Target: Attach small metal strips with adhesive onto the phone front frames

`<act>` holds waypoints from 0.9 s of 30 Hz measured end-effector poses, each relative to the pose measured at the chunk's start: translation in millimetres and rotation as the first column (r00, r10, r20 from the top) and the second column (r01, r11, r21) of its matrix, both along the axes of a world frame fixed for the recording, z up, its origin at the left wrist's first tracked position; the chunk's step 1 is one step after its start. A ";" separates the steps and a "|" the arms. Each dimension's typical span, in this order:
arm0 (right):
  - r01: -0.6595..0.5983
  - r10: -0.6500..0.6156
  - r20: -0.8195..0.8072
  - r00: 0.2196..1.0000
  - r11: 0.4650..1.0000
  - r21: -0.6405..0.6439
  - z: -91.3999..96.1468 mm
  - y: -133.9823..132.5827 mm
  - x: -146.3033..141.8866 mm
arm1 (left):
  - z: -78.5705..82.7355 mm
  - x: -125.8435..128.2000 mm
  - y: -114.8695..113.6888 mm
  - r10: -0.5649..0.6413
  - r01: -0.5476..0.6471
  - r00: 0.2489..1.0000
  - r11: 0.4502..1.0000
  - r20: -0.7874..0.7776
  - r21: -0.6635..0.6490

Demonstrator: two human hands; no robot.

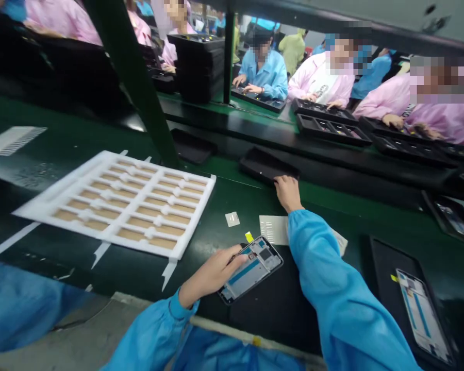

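A worker's left hand [212,273] closes its grip on the edge of an open-backed phone [251,268] lying on the near worktop [224,198]. Beyond, the right hand [288,191] touches a black tray [266,165], its grip impossible to tell. The phone is not yet in the tray.

Head camera looks forward and down, close over the workbench [81,139].

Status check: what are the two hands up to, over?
Left hand gripping phone frame on black mat. Right hand on black tray edge. White foam tray lies left, apart.
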State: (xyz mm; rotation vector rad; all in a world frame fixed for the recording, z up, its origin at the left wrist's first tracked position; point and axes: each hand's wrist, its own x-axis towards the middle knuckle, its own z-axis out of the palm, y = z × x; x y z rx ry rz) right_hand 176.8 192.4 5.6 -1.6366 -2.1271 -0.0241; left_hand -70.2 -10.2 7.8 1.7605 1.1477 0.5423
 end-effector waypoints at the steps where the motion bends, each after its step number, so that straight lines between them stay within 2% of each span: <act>1: -0.040 0.040 -0.013 0.999 0.999 -0.021 -5.6 1.6 -10.1 | -1.9 -3.4 1.2 0.012 -0.012 1.000 0.999 -0.005 0.043; 4: -0.146 0.142 -0.074 0.987 0.988 -0.055 -9.8 -10.3 -33.1 | -6.5 -10.8 6.1 -0.005 0.005 1.000 0.987 0.000 0.159; 6: -0.239 0.229 -0.118 0.966 0.968 -0.079 -5.2 -26.7 -45.9 | -7.7 -12.6 10.2 -0.034 0.038 0.999 0.985 -0.027 0.169; 10: -0.452 0.415 -0.198 0.888 0.867 -0.211 0.0 -59.3 -73.1 | -8.2 -11.5 18.1 -0.040 0.055 0.993 0.989 -0.111 0.137; 12: -0.498 0.449 -0.227 0.864 0.825 -0.267 -2.5 -68.3 -84.3 | -9.8 -11.1 20.7 -0.037 0.056 0.989 0.990 -0.141 0.132; 14: -0.505 0.450 -0.239 0.861 0.812 -0.292 -3.8 -72.1 -89.4 | -12.4 -11.6 21.7 -0.041 0.063 0.984 0.990 -0.172 0.128; 16: -0.489 0.437 -0.228 0.870 0.823 -0.289 0.2 -73.4 -85.7 | -13.8 -12.7 21.0 -0.045 0.069 0.980 0.990 -0.193 0.122; 20: -0.395 0.356 -0.193 0.914 0.889 -0.230 20.6 -78.6 -53.4 | -7.3 -12.0 15.5 -0.063 0.087 0.983 0.987 -0.171 0.137; 22: -0.334 0.293 -0.182 0.938 0.907 -0.258 26.1 -83.3 -33.8 | -1.4 -8.2 13.5 -0.099 0.128 0.981 0.977 -0.168 0.173; 24: -0.294 0.257 -0.153 0.954 0.902 -0.317 23.0 -87.5 -19.0 | 2.2 -3.1 14.0 -0.117 0.157 0.974 0.966 -0.196 0.203; 27: -0.282 0.261 -0.107 0.959 0.889 -0.361 7.3 -89.5 -7.4 | -1.2 2.0 18.8 -0.073 0.122 0.964 0.975 -0.254 0.183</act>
